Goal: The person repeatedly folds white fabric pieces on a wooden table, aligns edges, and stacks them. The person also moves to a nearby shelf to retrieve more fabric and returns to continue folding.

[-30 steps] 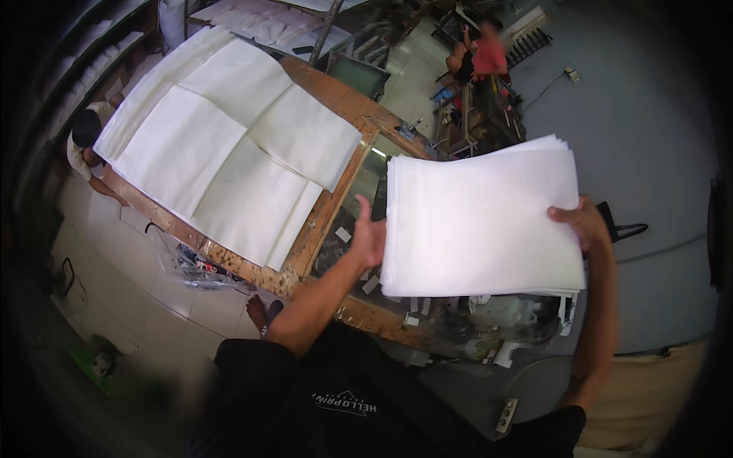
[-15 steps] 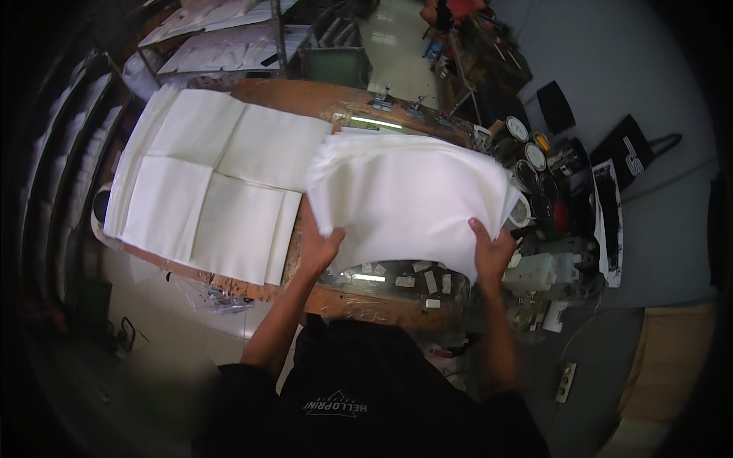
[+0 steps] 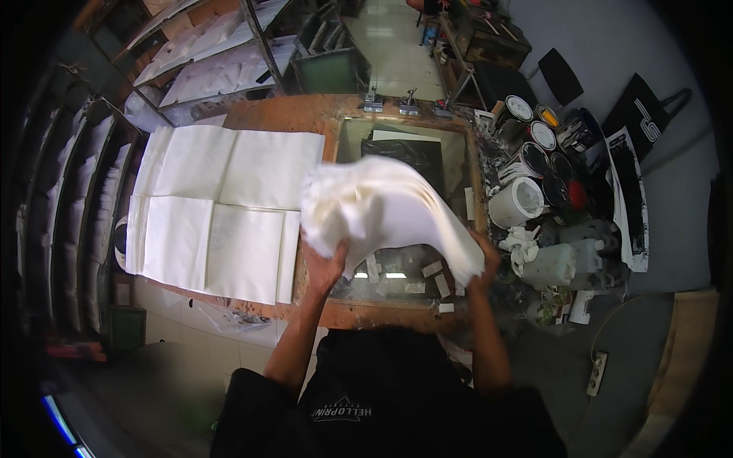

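The left hand (image 3: 327, 264) is pinching the left side of a stack of white sheets (image 3: 405, 221), its fingers mostly hidden; the right hand (image 3: 485, 263) is clasping the right end; the stack is arching above the glass panel (image 3: 458, 156) of a wooden table (image 3: 275, 112); white piles (image 3: 263, 169) are lying to its left.

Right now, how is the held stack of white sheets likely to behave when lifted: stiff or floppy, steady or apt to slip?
The stack of white sheets is probably floppy, since it arches between the left grip and right grip. Its sheets may slide over each other, as separate layers show along the curved edge.
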Action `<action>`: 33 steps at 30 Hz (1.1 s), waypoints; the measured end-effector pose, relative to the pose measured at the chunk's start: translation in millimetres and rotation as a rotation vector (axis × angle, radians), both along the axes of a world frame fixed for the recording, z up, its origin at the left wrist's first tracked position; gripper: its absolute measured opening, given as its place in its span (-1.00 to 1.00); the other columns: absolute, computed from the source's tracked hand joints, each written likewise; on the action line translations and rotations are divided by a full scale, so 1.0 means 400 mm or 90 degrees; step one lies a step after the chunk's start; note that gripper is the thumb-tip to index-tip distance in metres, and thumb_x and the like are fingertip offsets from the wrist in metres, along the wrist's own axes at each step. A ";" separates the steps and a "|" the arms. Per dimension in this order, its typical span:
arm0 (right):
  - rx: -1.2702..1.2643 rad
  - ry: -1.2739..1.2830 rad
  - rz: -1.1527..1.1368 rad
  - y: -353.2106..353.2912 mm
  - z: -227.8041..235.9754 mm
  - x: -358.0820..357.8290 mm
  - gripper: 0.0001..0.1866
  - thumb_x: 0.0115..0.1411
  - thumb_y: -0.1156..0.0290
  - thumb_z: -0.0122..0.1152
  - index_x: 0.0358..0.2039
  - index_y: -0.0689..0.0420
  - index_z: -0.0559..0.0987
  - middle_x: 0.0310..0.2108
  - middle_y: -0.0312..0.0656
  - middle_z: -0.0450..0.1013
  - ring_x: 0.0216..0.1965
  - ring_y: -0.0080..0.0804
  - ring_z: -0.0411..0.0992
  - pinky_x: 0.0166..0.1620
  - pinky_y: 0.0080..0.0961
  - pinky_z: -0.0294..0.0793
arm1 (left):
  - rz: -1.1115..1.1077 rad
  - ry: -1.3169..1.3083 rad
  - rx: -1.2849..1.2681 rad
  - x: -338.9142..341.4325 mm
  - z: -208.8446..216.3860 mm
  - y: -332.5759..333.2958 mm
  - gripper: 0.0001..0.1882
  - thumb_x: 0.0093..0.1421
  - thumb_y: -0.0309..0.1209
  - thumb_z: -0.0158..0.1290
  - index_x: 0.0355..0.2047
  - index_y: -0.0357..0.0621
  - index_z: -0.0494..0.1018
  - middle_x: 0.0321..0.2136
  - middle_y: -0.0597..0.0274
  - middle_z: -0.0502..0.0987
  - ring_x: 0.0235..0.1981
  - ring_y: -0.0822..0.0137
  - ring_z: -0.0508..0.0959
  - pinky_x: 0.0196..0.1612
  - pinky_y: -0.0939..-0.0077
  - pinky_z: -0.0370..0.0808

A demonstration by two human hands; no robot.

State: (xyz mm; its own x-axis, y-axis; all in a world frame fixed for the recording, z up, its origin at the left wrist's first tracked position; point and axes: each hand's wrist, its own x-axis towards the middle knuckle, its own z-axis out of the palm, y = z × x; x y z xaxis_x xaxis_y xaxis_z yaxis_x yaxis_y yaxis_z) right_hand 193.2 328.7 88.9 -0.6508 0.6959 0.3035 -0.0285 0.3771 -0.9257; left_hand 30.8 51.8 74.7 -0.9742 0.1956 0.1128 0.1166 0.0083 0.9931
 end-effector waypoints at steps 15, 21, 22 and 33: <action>-0.155 -0.520 0.142 0.244 -0.166 -0.067 -0.54 0.06 0.32 0.50 -0.06 0.28 0.63 -0.22 -0.08 0.65 -0.20 -0.30 0.61 -0.08 -0.34 0.56 | -0.182 -0.484 0.009 -0.093 -0.094 -0.035 -0.13 0.08 -0.31 0.37 0.31 -0.35 0.18 0.07 -0.15 0.49 -0.05 0.06 0.62 0.02 0.19 0.66; 0.050 -0.481 0.089 0.160 -0.212 -0.098 -0.48 0.14 0.30 0.38 0.10 0.18 0.55 -0.19 0.07 0.62 -0.15 0.00 0.60 -0.06 -0.17 0.55 | -0.031 -0.228 -0.311 -0.076 -0.185 0.000 -0.19 -0.04 -0.34 0.43 0.17 -0.41 0.34 -0.04 -0.16 0.58 -0.10 0.10 0.64 -0.01 0.21 0.61; 0.152 -0.513 0.078 0.134 -0.199 -0.108 -0.50 0.15 0.35 0.35 0.11 0.15 0.54 -0.19 0.11 0.62 -0.14 0.09 0.60 -0.04 -0.10 0.54 | -0.036 -0.252 -0.323 -0.084 -0.170 0.007 -0.21 -0.05 -0.34 0.42 0.15 -0.42 0.36 -0.07 -0.15 0.59 -0.11 0.07 0.64 0.00 0.21 0.60; 0.011 -0.507 0.114 -0.182 -0.238 -0.235 -0.39 0.00 0.11 0.49 -0.03 0.23 0.53 -0.23 -0.05 0.59 -0.27 -0.17 0.61 -0.13 -0.29 0.56 | -0.001 -0.215 -0.191 -0.041 -0.147 -0.004 -0.38 0.03 -0.41 0.30 0.08 -0.44 0.40 -0.12 -0.19 0.59 -0.12 0.02 0.62 0.00 0.18 0.53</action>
